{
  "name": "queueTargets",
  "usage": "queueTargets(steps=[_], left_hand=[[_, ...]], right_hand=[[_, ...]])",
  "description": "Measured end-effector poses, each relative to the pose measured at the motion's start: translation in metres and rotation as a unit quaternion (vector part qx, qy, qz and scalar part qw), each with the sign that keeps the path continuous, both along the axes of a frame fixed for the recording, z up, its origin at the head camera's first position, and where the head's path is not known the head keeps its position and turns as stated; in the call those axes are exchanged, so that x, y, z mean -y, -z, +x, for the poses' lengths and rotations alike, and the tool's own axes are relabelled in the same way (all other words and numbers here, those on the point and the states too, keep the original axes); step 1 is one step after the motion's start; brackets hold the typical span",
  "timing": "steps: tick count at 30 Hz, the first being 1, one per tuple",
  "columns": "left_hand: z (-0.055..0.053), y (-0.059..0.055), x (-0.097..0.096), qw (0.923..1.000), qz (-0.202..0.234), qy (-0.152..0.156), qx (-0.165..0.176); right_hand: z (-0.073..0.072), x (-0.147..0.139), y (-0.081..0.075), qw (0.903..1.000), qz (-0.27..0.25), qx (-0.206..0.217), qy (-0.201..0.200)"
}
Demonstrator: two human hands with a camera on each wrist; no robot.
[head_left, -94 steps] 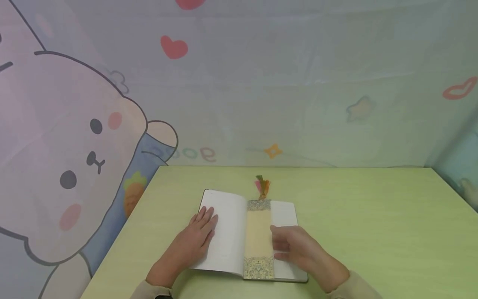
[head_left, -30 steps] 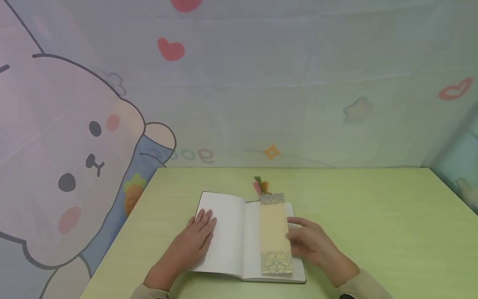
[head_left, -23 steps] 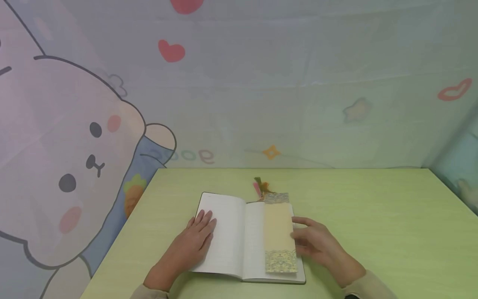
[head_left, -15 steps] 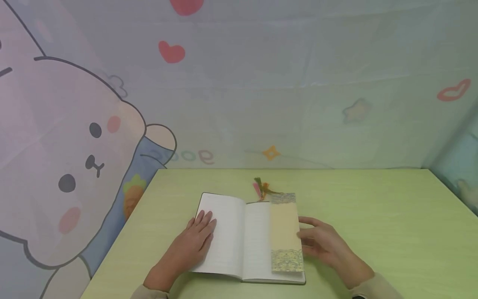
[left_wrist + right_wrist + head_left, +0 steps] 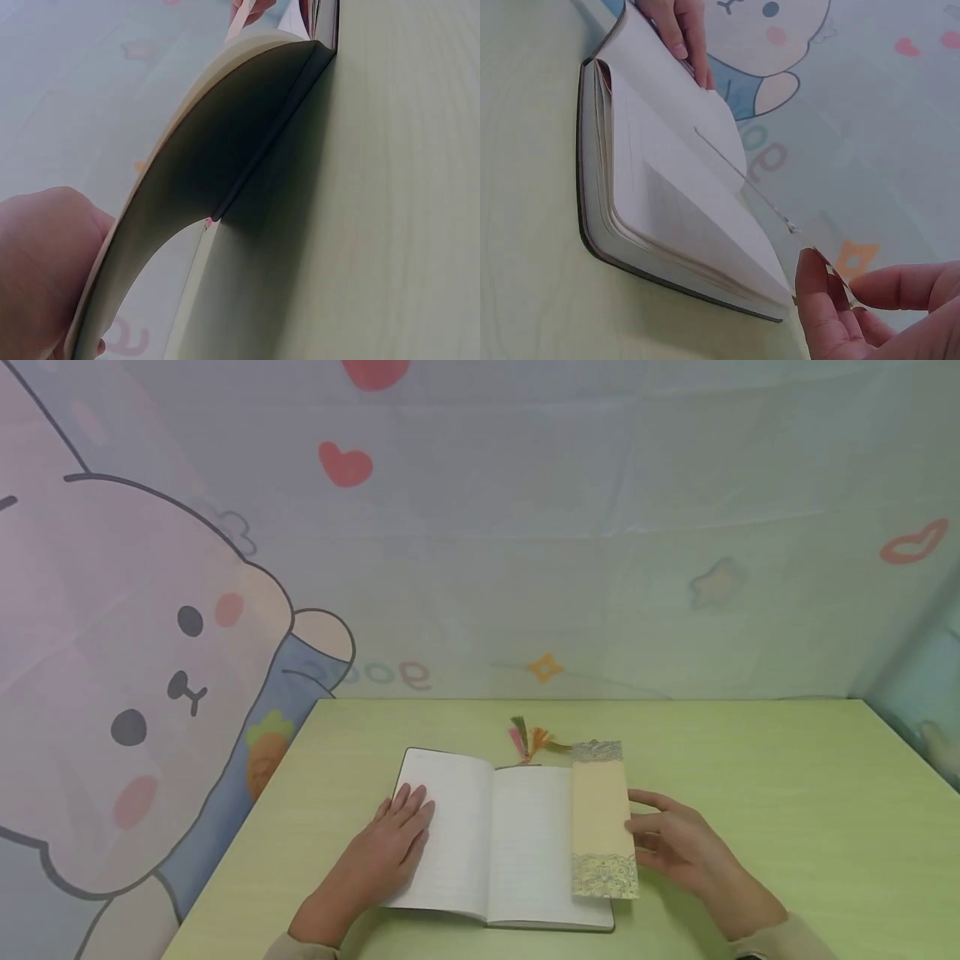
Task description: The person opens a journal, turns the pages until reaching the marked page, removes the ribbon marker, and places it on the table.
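An open notebook [image 5: 528, 843] with blank-looking white pages lies near the front of the table. My left hand [image 5: 386, 847] rests on its left page, fingers laid straight near the outer edge. In the left wrist view the left cover [image 5: 172, 172] bows up off the table, with my hand on its upper side. My right hand [image 5: 675, 843] pinches the right edge of a cream bookmark [image 5: 602, 810] with patterned ends, thumb against fingers. The bookmark overlaps the right page's outer edge. In the right wrist view it appears nearly edge-on, above the page.
Pink, green and orange tassels [image 5: 528, 739] lie behind the notebook's top edge, and an olive one reaches the bookmark's top corner. The pale green table [image 5: 765, 793] extends to both sides. A cartoon-printed cloth [image 5: 525, 527] hangs behind it.
My right hand has drawn the bookmark from the notebook's middle rightward past the page edge, uncovering the right page. An olive tassel trails rightward with it. My left hand has stayed on the left page.
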State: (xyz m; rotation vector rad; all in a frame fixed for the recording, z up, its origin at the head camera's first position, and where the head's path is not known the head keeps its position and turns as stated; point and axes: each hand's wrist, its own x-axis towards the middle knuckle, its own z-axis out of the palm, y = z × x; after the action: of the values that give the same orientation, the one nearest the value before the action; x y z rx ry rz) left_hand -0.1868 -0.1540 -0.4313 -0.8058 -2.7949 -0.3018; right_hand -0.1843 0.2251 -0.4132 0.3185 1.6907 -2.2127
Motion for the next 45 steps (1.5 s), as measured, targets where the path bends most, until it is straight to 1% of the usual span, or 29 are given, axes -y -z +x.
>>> queueTargets(steps=[6,12,21,29,34,45], left_hand=[[0.0,0.0,0.0,1.0,-0.004,-0.003,0.0],[0.0,0.003,0.001,0.9999,-0.008,-0.006,0.006],[-0.001,0.005,0.002,0.9999,-0.009,-0.007,0.003],[0.0,0.005,0.001,0.9999,-0.013,-0.008,0.008],[0.002,0.004,0.001,0.9999,-0.011,-0.006,0.008],[0.0,0.005,0.001,0.9999,-0.012,-0.008,0.009]], right_hand=[[0.001,-0.013,-0.002,1.0,0.002,-0.002,-0.002],[0.004,-0.027,0.003,1.0,0.0,0.004,-0.008],[0.007,-0.053,0.009,0.9987,0.045,0.019,-0.014],[0.01,-0.072,0.015,0.9985,0.042,0.017,-0.032],[0.013,-0.085,0.017,0.9982,0.043,0.024,-0.034],[0.016,-0.114,0.022,0.9977,0.049,0.036,-0.031]])
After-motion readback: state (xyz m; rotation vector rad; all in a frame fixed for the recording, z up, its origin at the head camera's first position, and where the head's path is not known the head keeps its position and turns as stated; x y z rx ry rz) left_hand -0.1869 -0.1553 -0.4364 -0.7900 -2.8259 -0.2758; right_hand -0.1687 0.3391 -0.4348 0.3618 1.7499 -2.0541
